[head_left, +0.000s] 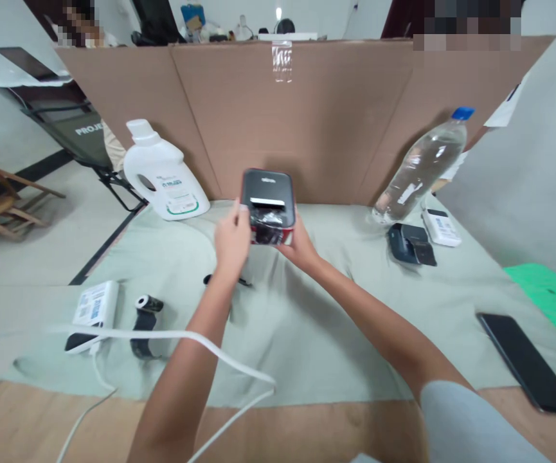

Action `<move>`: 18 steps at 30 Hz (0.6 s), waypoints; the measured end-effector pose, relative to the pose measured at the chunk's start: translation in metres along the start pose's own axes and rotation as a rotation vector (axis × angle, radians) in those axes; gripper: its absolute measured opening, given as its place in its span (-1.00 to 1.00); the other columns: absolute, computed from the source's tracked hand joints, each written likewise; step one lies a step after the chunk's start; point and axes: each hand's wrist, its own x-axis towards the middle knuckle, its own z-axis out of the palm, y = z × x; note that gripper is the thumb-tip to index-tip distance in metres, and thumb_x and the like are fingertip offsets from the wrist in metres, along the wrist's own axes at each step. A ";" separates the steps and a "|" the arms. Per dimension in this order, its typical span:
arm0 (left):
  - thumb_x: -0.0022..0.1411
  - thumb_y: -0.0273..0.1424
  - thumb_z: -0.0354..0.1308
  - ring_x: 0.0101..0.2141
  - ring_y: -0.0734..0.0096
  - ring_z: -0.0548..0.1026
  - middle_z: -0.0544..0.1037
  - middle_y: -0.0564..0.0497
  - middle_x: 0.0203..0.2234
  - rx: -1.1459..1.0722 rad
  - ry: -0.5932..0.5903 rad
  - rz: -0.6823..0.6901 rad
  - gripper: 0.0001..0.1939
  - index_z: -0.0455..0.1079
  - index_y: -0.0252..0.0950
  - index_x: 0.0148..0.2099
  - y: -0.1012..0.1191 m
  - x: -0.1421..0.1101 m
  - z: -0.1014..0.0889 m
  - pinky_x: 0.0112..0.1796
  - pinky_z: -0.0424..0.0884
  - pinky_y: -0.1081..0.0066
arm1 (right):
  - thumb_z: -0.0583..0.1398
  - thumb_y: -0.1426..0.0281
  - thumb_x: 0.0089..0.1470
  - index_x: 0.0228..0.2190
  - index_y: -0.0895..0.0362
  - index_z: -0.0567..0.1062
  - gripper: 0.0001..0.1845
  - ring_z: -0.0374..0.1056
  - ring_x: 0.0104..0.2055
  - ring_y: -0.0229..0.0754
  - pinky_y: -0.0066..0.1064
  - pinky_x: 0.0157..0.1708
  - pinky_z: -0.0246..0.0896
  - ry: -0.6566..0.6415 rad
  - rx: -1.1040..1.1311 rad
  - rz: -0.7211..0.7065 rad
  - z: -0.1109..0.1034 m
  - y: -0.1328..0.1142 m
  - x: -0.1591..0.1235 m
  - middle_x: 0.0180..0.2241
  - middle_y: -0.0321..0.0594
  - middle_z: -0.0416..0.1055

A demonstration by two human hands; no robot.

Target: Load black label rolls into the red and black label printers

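Note:
My left hand [232,239] and my right hand [303,244] hold a boxy black portable printer [269,186] with red sides between them, raised over the middle of the cloth. Its top tilts toward me and shows a white strip across a slot, with a shiny clear-looking patch below. The fingers of both hands are closed around its lower sides; some of them are hidden behind it. Beneath my left wrist a small dark object [245,281] lies on the cloth, partly covered by my forearm.
A cardboard panel [301,122] stands behind. White jug [164,173] at left, water bottle [425,164] at right. Nearby are a black device [410,245], white boxes [441,228] [95,308], a black roll [146,321] and a phone [528,363]. A white cable [200,339] crosses my left forearm.

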 end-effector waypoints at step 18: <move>0.28 -0.24 0.09 -0.11 0.19 0.56 0.64 -0.05 -0.14 -0.169 -0.220 -0.275 -0.69 0.51 -0.25 -0.04 -0.033 -0.075 0.062 -0.04 0.46 0.30 | 0.20 0.07 0.18 0.43 0.14 -0.13 0.00 0.12 0.34 0.29 0.17 0.28 0.07 0.132 0.183 0.059 0.015 0.067 -0.113 0.35 0.17 0.12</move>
